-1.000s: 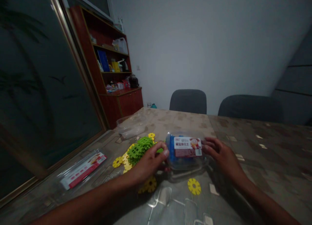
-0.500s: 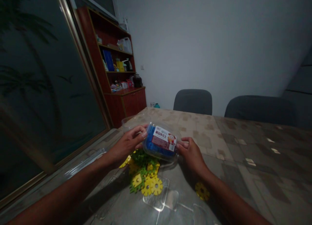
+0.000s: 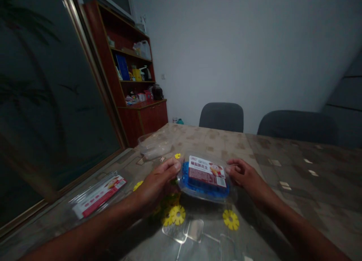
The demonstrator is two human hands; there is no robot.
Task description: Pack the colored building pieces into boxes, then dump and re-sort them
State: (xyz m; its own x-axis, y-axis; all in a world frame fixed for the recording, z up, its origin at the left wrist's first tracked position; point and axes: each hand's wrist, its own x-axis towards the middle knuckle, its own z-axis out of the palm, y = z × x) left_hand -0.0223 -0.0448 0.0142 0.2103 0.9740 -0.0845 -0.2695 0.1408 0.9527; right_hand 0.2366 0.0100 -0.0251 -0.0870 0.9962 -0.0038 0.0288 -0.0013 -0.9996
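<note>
Plastic tray (image 3: 203, 180) between the hands (image 3: 158, 182), packet (image 3: 97, 197) left (by the window (image 3: 56, 103)), chairs (image 3: 222, 118) behind

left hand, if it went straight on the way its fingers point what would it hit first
Most likely the clear plastic box of blue pieces, right at the fingertips of the left hand; depth is unclear, so they may already touch.
</note>
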